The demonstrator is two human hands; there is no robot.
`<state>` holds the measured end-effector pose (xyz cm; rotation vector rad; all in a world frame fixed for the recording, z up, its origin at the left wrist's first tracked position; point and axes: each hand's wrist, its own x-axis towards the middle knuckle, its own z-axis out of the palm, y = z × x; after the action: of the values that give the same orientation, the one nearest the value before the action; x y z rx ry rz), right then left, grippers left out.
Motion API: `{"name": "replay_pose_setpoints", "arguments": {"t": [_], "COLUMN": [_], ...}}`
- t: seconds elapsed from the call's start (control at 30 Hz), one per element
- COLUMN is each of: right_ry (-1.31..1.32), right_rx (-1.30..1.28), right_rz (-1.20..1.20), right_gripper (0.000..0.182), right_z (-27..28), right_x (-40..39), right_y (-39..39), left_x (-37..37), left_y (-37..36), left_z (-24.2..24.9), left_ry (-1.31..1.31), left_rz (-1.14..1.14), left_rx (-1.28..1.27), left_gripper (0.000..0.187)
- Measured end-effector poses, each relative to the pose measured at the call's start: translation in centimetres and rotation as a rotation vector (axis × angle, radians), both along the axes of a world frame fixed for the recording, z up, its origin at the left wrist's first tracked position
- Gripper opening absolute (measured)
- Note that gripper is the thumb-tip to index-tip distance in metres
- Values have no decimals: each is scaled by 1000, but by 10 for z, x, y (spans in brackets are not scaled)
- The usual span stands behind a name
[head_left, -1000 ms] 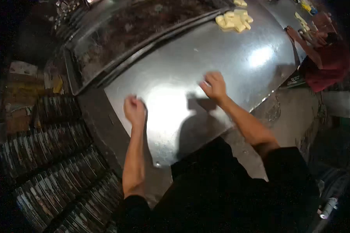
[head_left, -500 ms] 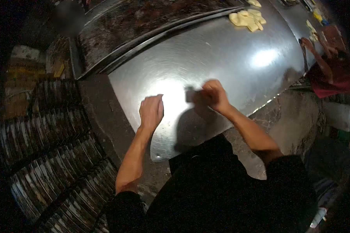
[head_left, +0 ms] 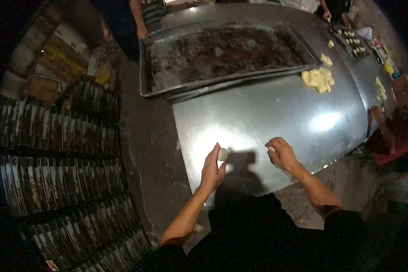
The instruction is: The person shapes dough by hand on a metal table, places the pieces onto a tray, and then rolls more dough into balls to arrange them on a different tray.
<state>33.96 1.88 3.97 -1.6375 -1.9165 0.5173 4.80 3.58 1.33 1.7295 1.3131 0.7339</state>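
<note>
bakery | steel worktable (head_left: 276, 113) | dough pieces (head_left: 318, 79) | stacked baking tins (head_left: 54, 149)

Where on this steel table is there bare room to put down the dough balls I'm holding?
Bare steel table lies between your left hand, right hand, the big tray and the dough pile. Crowded: the far right edge, with scattered pieces and a small tray.

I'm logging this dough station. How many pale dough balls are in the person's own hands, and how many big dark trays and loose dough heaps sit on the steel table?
Pale round dough balls in hand: 2
Large dark metal tray: 1
Yellowish dough-piece heap: 1
Total: 4
</note>
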Motion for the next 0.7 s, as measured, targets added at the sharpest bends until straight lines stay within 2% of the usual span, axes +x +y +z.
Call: {"name": "replay_pose_setpoints", "arguments": {"t": [0.03, 0.07, 0.13, 0.17, 0.23, 0.27, 0.3, 0.33, 0.37, 0.4, 0.43, 0.47, 0.5, 0.53, 0.57, 0.6, 0.63, 0.67, 0.7], "right_ry": [128, 258, 405, 456, 602, 577, 556, 405, 114, -279, -251, -225, -104, 5, 29, 114, 179, -37, -72], "right_rx": [-213, -428, 27, 271, 459, 536, 424, 430, 188, -117, 68, 252, 460, 660, 538, 383, 501, 368, 458], "right_rz": [-74, -141, -23, 32, -86, -119, -162, -95, -61, 71, 21, -37, 21, 65, 97, 101, 218, 248, 223], "right_gripper": [20, 24, 30, 30, 29, 30, 32, 31, 32, 32, 32, 32, 29, 27, 23, 17, 17, 19, 21], "right_z": [24, 47, 93, 121, 159, 159, 139, 108, 73, 42, 31, 23, 30, 46, 54, 50, 33, 41, 25], "right_x": [-7, -16, -44, -62, -100, -113, -125, -133, -138, -139, -142, -143, -144, -146, -145, -146, -137, -121, -102], "right_y": [24, 51, 120, 156, 215, 243, 274, 301, 316, 329, 324, 316, 307, 291, 268, 243, 220, 179, 150], "left_x": [-3, -6, -4, -1, -6, -9, -9, -8, -11, -17, -20, -24, -28, -29, -40, -42, -42, -43, -55], "left_y": [9, 18, 28, 27, 27, 37, 42, 47, 56, 67, 81, 98, 121, 141, 176, 203, 232, 259, 288], "left_z": [5, 10, 5, 8, 6, 13, 20, 25, 22, 21, 44, 78, 104, 129, 111, 132, 127, 124, 106], "left_ry": [-25, 144, 245, 265, 278, 247, 151, 52, -47, -147, -221, -135, -100, -15, -50, 107, 77, 259, 433], "left_rz": [45, 4, -174, -188, -212, -254, -137, -20, 45, 108, 184, 221, 250, 279, 283, 278, 289, 213, 95], "left_rx": [30, 219, -166, -76, 146, 160, -11, -184, -228, -275, -294, -216, -180, 54, 211, 272, 295, 536, 309], "left_gripper": [66, 58, 49, 47, 41, 39, 38, 38, 38, 38, 37, 38, 37, 34, 31, 31, 32, 34, 38]}}
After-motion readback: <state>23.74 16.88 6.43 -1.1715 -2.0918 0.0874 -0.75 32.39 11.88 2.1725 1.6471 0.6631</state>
